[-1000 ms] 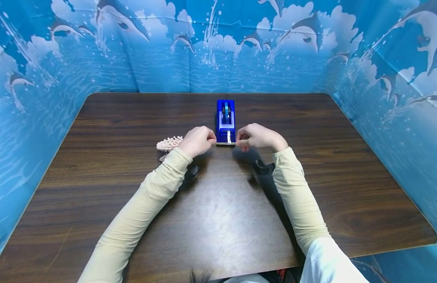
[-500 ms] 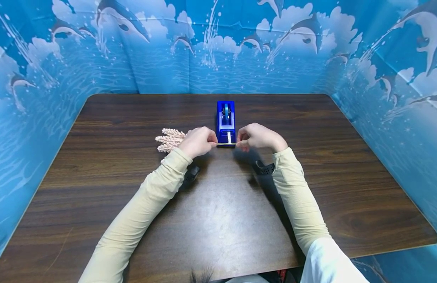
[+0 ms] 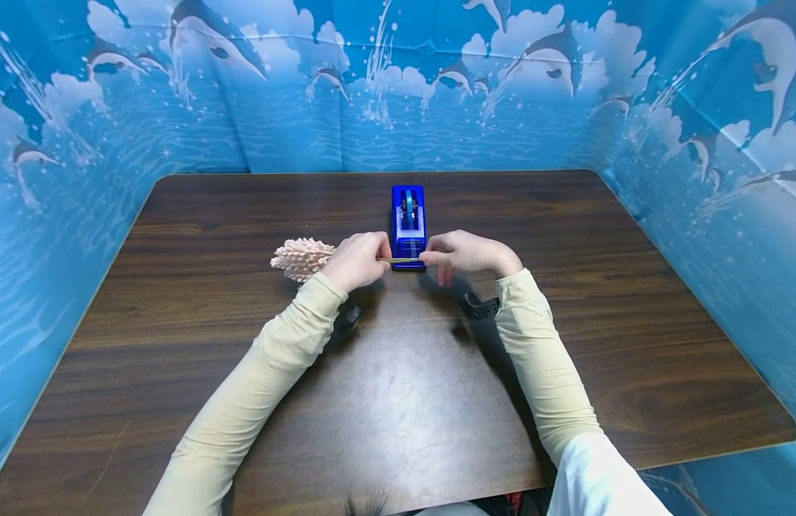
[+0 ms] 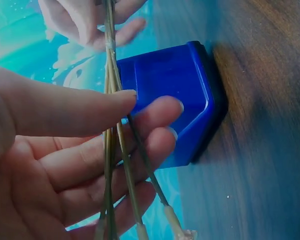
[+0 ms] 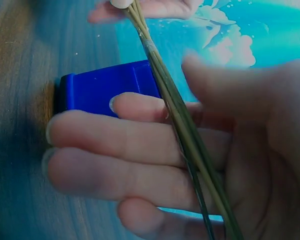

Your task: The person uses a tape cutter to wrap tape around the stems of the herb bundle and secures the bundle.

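A bunch of pale pink flowers (image 3: 302,259) sticks out to the left of my left hand (image 3: 355,261). That hand pinches the thin green-brown stems (image 4: 112,77) between thumb and fingers. My right hand (image 3: 471,253) is at the stems' other end; in the right wrist view the stems lie across its nearly straight fingers, its blurred thumb lifted off them. A shiny clear band (image 5: 149,45) circles the stems between the hands. Just behind the stems stands a blue tape dispenser (image 3: 408,215) with a roll in it.
Dark wood table (image 3: 630,344) lies under everything. A blue dolphin-print curtain (image 3: 385,136) surrounds its back and sides. Black straps with devices (image 3: 480,306) hang under both wrists.
The flower heads have turned and shifted slightly left. My right hand has moved a little left, its fingers more extended. The whitish strip at the dispenser's front is no longer visible.
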### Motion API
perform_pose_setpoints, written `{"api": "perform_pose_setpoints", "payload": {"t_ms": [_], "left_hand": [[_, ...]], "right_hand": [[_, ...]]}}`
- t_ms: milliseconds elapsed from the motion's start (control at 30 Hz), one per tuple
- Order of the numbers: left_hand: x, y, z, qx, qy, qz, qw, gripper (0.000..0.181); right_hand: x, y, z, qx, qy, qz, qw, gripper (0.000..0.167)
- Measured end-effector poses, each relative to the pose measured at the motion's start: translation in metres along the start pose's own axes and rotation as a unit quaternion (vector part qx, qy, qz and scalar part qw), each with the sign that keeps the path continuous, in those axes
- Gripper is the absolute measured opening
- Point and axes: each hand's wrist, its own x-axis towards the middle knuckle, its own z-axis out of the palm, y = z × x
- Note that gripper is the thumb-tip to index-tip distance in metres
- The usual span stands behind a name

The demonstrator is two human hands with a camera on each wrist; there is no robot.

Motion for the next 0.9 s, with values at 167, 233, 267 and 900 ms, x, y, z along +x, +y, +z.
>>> {"api": "perform_pose_setpoints", "payload": {"t_ms": [167, 233, 267, 900], "left_hand": [[0.0011, 0.0008, 0.0002, -0.006, -0.006, -0.009, 0.9999, 0.009], [0.0018, 0.0013, 0.0008, -0.007, -0.008, -0.013, 0.9999, 0.010], [0.0021, 0.0016, 0.0012, -0.007, -0.008, -0.012, 0.9999, 0.011], [0.0039, -0.0030, 0.0045, -0.002, 0.024, 0.011, 0.9997, 0.014]], "right_hand": [[0.0008, 0.0005, -0.0007, 0.015, 0.001, 0.002, 0.9999, 0.037], [0.0009, 0.0006, -0.0008, 0.017, 0.006, 0.002, 0.9998, 0.035], [0.0007, 0.0007, -0.0007, 0.016, 0.011, 0.003, 0.9998, 0.034], [0.0023, 0.0017, 0.0008, 0.003, 0.026, -0.002, 0.9997, 0.036]]}}
